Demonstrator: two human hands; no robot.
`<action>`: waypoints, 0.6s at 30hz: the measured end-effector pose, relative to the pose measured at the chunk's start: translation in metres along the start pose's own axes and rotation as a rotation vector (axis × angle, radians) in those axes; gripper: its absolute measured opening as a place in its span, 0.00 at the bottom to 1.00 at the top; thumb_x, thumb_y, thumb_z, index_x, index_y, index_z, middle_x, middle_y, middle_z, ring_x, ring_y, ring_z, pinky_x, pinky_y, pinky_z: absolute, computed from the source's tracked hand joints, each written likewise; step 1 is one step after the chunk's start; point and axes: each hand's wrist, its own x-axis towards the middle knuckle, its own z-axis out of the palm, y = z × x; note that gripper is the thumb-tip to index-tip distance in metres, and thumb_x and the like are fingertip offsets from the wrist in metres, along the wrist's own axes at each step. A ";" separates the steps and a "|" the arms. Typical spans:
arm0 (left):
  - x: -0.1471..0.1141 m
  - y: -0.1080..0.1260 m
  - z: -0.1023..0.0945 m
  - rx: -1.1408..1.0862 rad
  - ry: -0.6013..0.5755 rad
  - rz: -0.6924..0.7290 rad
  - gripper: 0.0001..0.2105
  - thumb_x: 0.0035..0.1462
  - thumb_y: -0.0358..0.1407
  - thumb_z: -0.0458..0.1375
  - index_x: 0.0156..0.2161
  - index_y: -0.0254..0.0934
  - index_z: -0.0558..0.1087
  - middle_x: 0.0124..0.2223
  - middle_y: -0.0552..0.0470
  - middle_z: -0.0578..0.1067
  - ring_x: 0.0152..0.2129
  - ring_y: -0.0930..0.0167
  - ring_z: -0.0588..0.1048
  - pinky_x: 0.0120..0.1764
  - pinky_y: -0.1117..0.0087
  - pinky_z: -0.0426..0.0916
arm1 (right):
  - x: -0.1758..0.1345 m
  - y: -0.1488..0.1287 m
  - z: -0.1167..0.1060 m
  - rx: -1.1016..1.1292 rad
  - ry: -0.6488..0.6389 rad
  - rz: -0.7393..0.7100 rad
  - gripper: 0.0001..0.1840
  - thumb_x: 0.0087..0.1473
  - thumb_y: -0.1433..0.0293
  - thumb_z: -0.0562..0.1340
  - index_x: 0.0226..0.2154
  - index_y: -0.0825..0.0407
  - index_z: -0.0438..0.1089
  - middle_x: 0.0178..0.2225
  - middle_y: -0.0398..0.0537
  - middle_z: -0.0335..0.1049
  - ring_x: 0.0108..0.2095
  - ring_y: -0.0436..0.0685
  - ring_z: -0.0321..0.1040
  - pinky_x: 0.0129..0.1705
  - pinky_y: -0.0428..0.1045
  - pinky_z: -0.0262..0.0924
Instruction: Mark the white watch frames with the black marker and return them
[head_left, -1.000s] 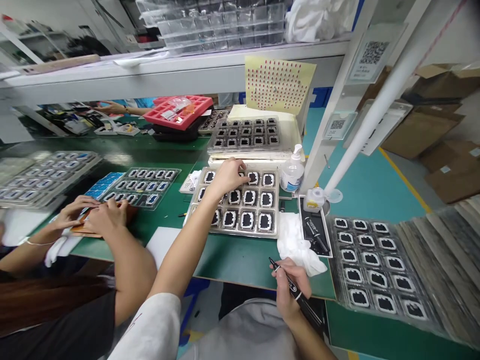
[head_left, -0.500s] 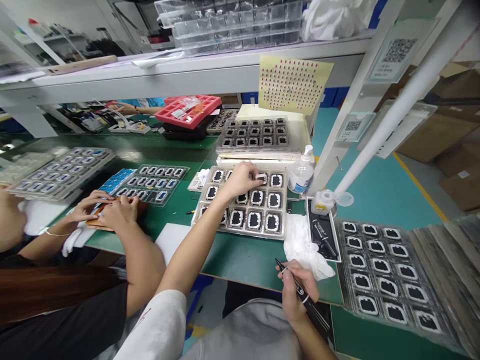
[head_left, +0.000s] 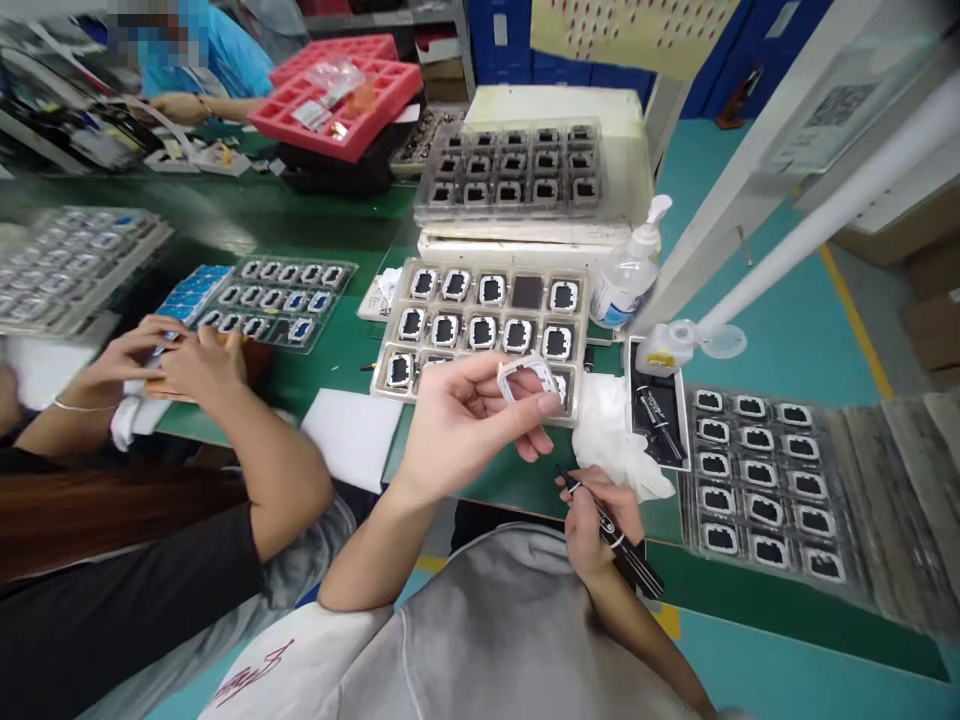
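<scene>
Between the thumb and fingers of my left hand (head_left: 480, 415) is a small white frame (head_left: 534, 377), roughly square with rounded corners, held up above the near edge of a tray. That clear plastic tray (head_left: 457, 383) carries rows of similar white frames with dark centres; one pocket (head_left: 527, 292) in its back row shows only a dark bottom. My right hand (head_left: 600, 520) grips a black marker pen (head_left: 611, 530), its dark tip pointing up and left, close to a crumpled white cloth (head_left: 611, 440). The marker stays apart from the held frame.
Behind the tray stand stacked trays (head_left: 510, 205) and a pump bottle (head_left: 626, 265). To the right are a small white bottle (head_left: 664, 348), a shallow box (head_left: 656, 410) with a marker, and another filled tray (head_left: 757, 480). A co-worker's hands (head_left: 187, 360) work at the left.
My left hand has lifted the white frame out of the tray's back row and brought it nearer to me. The view has tilted down. My right hand still holds the marker.
</scene>
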 end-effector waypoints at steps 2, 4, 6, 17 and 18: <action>-0.012 0.002 0.003 -0.008 0.004 -0.035 0.28 0.58 0.62 0.90 0.36 0.44 0.84 0.26 0.54 0.85 0.19 0.61 0.87 0.22 0.63 0.87 | 0.001 -0.002 -0.001 -0.004 0.016 -0.004 0.10 0.81 0.58 0.72 0.50 0.42 0.74 0.33 0.39 0.80 0.35 0.64 0.85 0.41 0.64 0.85; -0.020 0.004 0.004 -0.020 0.006 -0.063 0.27 0.58 0.61 0.91 0.35 0.45 0.85 0.26 0.54 0.86 0.18 0.61 0.87 0.21 0.63 0.86 | 0.003 -0.003 0.000 -0.005 0.023 -0.006 0.10 0.81 0.57 0.73 0.50 0.41 0.74 0.33 0.39 0.80 0.34 0.64 0.85 0.40 0.64 0.84; -0.025 0.006 0.005 -0.028 0.010 -0.080 0.26 0.57 0.59 0.92 0.34 0.45 0.85 0.26 0.54 0.85 0.18 0.61 0.87 0.20 0.63 0.86 | 0.005 -0.004 0.000 -0.003 0.027 -0.008 0.10 0.81 0.57 0.73 0.50 0.41 0.75 0.33 0.40 0.80 0.34 0.64 0.85 0.40 0.64 0.84; -0.034 0.013 0.005 -0.073 0.018 -0.127 0.25 0.56 0.54 0.93 0.33 0.44 0.85 0.24 0.55 0.84 0.16 0.63 0.84 0.19 0.66 0.84 | 0.013 -0.018 0.004 -0.012 0.042 -0.040 0.09 0.82 0.59 0.73 0.49 0.41 0.74 0.34 0.40 0.80 0.34 0.64 0.85 0.40 0.65 0.87; -0.034 0.013 0.005 -0.067 0.010 -0.137 0.24 0.57 0.54 0.93 0.33 0.44 0.86 0.24 0.55 0.84 0.16 0.63 0.84 0.19 0.66 0.84 | 0.015 -0.019 0.006 -0.012 0.050 -0.050 0.09 0.82 0.59 0.72 0.49 0.41 0.74 0.33 0.39 0.79 0.34 0.64 0.85 0.41 0.66 0.88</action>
